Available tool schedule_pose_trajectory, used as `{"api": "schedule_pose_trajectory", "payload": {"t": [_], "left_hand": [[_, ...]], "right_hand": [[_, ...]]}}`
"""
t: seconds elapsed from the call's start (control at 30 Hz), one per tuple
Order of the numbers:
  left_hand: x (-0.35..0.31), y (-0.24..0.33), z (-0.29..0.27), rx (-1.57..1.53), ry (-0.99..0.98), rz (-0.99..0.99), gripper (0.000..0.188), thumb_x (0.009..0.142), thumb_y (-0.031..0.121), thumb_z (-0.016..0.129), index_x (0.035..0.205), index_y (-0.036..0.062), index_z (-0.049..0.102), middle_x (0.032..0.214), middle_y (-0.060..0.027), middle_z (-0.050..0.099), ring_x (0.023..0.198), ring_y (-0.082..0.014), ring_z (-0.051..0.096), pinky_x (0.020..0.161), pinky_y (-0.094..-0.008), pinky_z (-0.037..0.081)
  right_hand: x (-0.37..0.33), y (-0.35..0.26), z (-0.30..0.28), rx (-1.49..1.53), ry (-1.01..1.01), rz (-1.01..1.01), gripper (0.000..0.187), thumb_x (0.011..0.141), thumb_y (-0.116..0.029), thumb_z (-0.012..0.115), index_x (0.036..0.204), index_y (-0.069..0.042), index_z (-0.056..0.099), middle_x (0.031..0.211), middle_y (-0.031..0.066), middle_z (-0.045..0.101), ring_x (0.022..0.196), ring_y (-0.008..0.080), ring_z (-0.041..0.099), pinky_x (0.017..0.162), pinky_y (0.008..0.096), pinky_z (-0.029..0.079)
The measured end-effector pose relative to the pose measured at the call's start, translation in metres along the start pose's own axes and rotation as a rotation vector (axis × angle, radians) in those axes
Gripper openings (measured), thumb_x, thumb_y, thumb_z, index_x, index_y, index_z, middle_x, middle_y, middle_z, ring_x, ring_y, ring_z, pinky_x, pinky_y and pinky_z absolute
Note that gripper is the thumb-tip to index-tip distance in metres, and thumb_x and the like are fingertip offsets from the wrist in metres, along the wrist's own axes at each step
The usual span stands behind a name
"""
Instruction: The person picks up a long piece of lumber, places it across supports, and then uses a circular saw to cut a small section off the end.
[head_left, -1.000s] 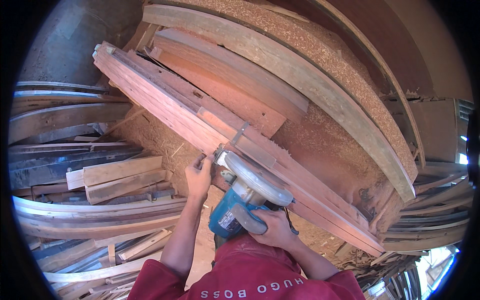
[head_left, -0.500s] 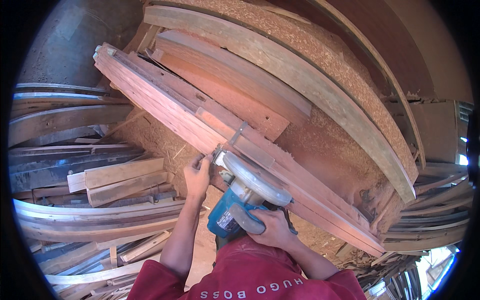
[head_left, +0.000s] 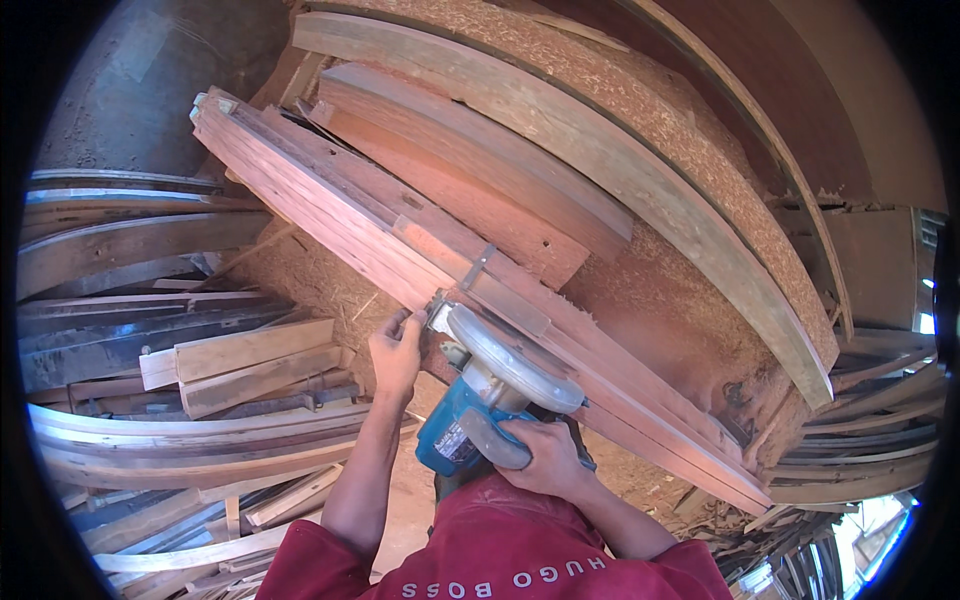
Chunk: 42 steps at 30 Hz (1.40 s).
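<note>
- The right hand [head_left: 543, 458] is wrapped tight around the grey rear handle of a teal-bodied handheld circular saw with a pale grey blade guard [head_left: 488, 395].
- The saw sits low in the middle of the view, its guard resting against the near edge of a long reddish-brown wooden plank [head_left: 400, 232] that runs from upper left to lower right.
- The left hand [head_left: 397, 352] is just left of the saw's front, fingers curled and pressed on the plank's near edge; whether it clasps anything cannot be told.
- A small grey metal bracket [head_left: 478, 267] lies on the plank just above the saw.
- Sawdust [head_left: 660, 300] covers the bench beyond the plank.
- Stacked grey and tan timber offcuts [head_left: 240, 362] lie at the left.
</note>
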<state>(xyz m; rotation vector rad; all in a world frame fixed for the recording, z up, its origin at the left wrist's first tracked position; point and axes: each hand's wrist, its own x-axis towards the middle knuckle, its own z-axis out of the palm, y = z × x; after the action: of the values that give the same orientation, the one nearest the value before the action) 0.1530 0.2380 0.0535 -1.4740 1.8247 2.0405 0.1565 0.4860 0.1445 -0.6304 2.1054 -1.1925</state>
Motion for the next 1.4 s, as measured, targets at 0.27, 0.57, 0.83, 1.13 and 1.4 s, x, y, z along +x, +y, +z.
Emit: {"api": "schedule_pose_trajectory", "payload": {"t": [0.27,0.57,0.83,1.13,1.4], "left_hand": [[0.007,0.005,-0.005,-0.014,0.009,0.018,0.046,0.094,0.019,0.068,0.125,-0.0149,0.059,0.091,-0.0052,0.068,0.072,-0.0054,0.057,0.060,-0.0200,0.045],[0.016,0.011,-0.010,-0.034,0.008,0.011,0.045,0.094,0.018,0.067,0.124,-0.0143,0.059,0.082,-0.0002,0.064,0.063,-0.0031,0.052,0.053,-0.0197,0.038],[0.025,0.015,-0.021,-0.005,-0.015,0.027,0.045,0.094,0.019,0.067,0.122,-0.0151,0.060,0.093,-0.0070,0.069,0.073,-0.0067,0.059,0.060,-0.0216,0.047],[0.033,0.024,-0.025,0.005,0.012,0.036,0.046,0.094,0.018,0.067,0.123,-0.0169,0.058,0.102,-0.0145,0.071,0.086,-0.0130,0.065,0.074,-0.0242,0.051],[0.043,0.025,-0.034,-0.021,-0.003,0.016,0.048,0.094,0.017,0.067,0.124,-0.0183,0.057,0.106,-0.0156,0.070,0.090,-0.0133,0.065,0.078,-0.0248,0.051]], "right_hand": [[0.011,-0.005,0.005,0.015,0.036,-0.030,0.041,0.069,-0.015,0.081,0.105,-0.001,0.069,0.095,0.0169,0.072,0.084,0.0324,0.072,0.074,0.0370,0.057],[0.021,-0.009,0.010,0.015,0.041,-0.032,0.042,0.068,-0.015,0.081,0.106,0.000,0.069,0.097,0.0171,0.072,0.086,0.0324,0.072,0.076,0.0373,0.058],[0.030,-0.013,0.015,0.012,0.025,-0.025,0.045,0.069,-0.017,0.081,0.109,-0.001,0.068,0.101,0.0161,0.073,0.088,0.0316,0.072,0.076,0.0382,0.058],[0.045,-0.023,0.016,0.032,0.027,-0.017,0.043,0.068,-0.013,0.081,0.106,0.001,0.068,0.098,0.0178,0.072,0.087,0.0329,0.072,0.076,0.0372,0.058],[0.053,-0.025,0.022,0.038,0.042,-0.035,0.043,0.067,-0.012,0.081,0.106,0.001,0.068,0.096,0.0169,0.072,0.085,0.0331,0.071,0.075,0.0377,0.057]]}}
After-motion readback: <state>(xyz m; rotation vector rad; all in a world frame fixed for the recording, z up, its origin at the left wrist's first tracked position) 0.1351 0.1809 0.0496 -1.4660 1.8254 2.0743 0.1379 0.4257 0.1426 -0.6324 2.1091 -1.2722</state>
